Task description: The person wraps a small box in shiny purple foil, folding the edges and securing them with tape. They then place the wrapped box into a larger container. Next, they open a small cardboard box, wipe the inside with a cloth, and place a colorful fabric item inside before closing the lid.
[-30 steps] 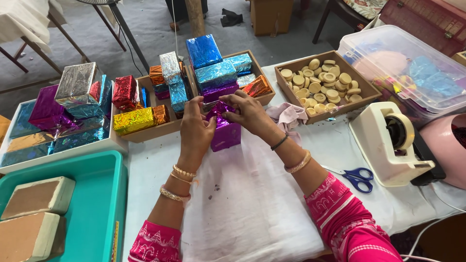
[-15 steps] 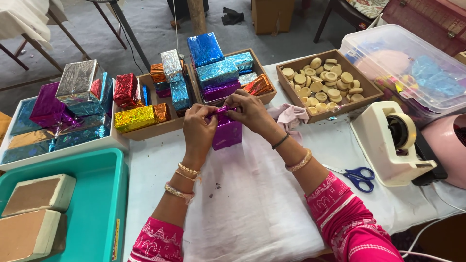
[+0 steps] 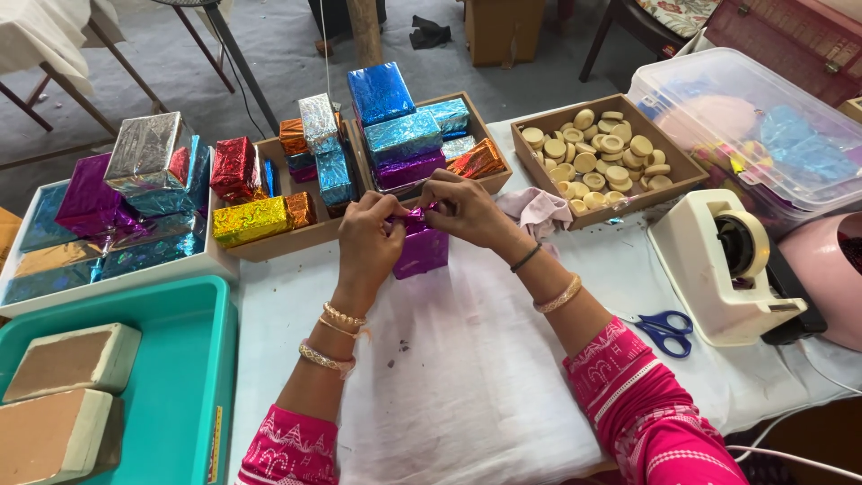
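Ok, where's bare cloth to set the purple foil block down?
Bare white cloth lies between the forearms, just behind the purple block, and beside the teal tray. Crowded: the trays of wrapped blocks ahead, and scissors and tape dispenser on the right.

One head-worn camera looks steeply down, close over the table (image 3: 467, 377) (far edge perhaps cropped).

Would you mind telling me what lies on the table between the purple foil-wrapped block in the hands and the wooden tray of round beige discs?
In the head view, a crumpled pale pink cloth lies between the purple block and the tray of discs.
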